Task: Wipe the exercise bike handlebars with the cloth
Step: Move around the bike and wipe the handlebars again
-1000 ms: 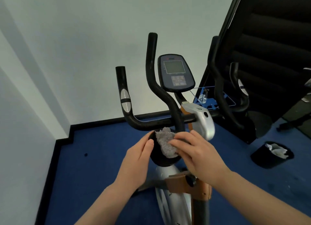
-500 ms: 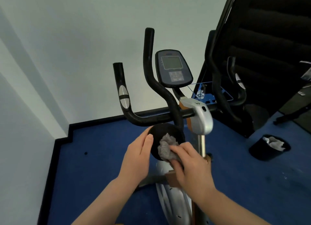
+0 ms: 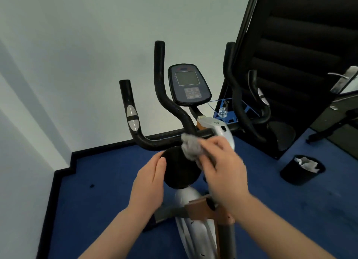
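The exercise bike's black handlebars curve up on both sides of a grey console. A round black pad hangs below the crossbar. My right hand is shut on a crumpled grey cloth, which presses against the crossbar where the inner left bar joins it. My left hand rests flat against the left edge of the round pad, fingers together. The right hand is motion-blurred.
A silver housing sits on the crossbar right of the cloth. A black slanted machine stands at the right. A black bin with paper sits on the blue floor. White walls close the left and back.
My right hand has lifted the cloth from the face of the round pad up to the crossbar. The left hand stays on the pad's edge.
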